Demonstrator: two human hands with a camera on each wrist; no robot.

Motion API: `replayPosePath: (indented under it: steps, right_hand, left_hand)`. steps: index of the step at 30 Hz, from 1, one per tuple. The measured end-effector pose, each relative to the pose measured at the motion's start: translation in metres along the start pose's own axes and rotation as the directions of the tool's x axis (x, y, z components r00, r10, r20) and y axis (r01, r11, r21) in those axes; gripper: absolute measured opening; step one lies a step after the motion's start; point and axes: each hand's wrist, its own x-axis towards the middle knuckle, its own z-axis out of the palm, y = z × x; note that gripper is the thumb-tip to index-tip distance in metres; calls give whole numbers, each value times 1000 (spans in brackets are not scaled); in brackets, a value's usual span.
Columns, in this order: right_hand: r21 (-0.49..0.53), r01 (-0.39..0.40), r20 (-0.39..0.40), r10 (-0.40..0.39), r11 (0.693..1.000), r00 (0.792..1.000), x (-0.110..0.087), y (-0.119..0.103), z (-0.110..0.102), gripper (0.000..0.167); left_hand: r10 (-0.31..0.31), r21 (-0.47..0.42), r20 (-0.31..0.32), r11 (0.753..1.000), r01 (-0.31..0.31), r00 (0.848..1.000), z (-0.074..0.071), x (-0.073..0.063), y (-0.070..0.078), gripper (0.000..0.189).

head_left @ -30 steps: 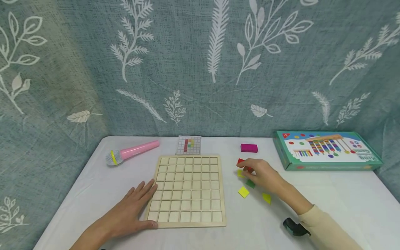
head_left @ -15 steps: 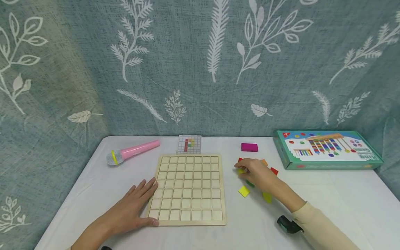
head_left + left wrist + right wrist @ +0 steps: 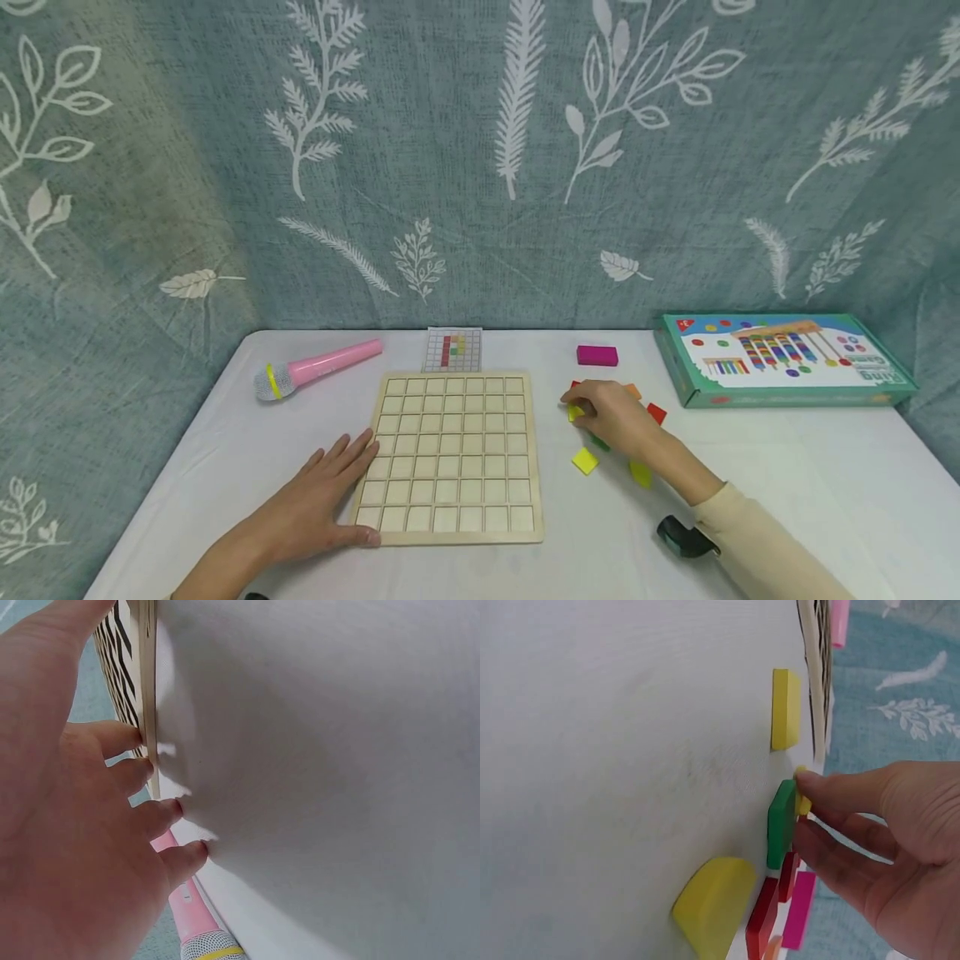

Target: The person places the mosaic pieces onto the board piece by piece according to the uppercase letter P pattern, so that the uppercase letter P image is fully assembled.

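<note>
A pale wooden grid board (image 3: pixel 448 471) lies flat at the middle of the table. My left hand (image 3: pixel 315 500) rests at its left side, fingers spread and fairly straight, with thumb and fingertips at the board's edge. In the left wrist view the fingertips meet the board's rim and the table. To the right of the board, my right hand (image 3: pixel 615 412) pinches a small yellow tile (image 3: pixel 803 796) between thumb and curled fingers. A green tile (image 3: pixel 781 825) lies close by. Other tiles, among them a yellow square (image 3: pixel 585 461) and a red one (image 3: pixel 657 413), surround the hand.
A gridded pattern card (image 3: pixel 452 348) lies behind the board. Left of it is a pink toy microphone (image 3: pixel 330 362). A magenta block (image 3: pixel 597 356) and a green-edged toy box (image 3: pixel 783 360) stand at the back right. A patterned curtain (image 3: pixel 465 167) hangs behind the table.
My right hand has shifted slightly left over the yellow tile, with its fingers drawn closer around it. Orange and red tiles behind the hand have come into view. My left hand has stayed in place.
</note>
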Motion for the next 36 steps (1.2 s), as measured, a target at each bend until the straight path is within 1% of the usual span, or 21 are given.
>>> replayPosePath:
  steps: [5,8,16,21,24,30,36]
  right_hand:
    - [22,-12,3,12,1000,1000,3,-3,1,32]
    - [30,-8,-3,8,1000,1000,6,-5,1,31]
    - [41,59,-16,-59,997,998,15,-13,1,25]
    - [56,77,-24,-76,995,997,28,-25,1,27]
    - [61,110,-33,-109,992,994,37,-33,2,27]
    - [133,161,-26,-159,978,987,53,-45,8,26]
    - [183,211,-10,-213,960,977,68,-56,17,25]
  left_hand:
    - [-1,0,3,1000,1,1000,-1,0,0,115]
    - [0,2,0,1000,0,1000,-1,0,0,115]
    - [0,-18,15,1000,0,1000,-2,-3,0,115]
    - [4,-6,14,1000,-4,1000,-5,-3,0,115]
    - [7,-9,12,1000,-7,1000,-5,-3,-1,114]
    - [9,-31,26,999,-8,1000,-3,-3,0,115]
    - [5,-17,20,1000,-4,1000,-2,-3,0,115]
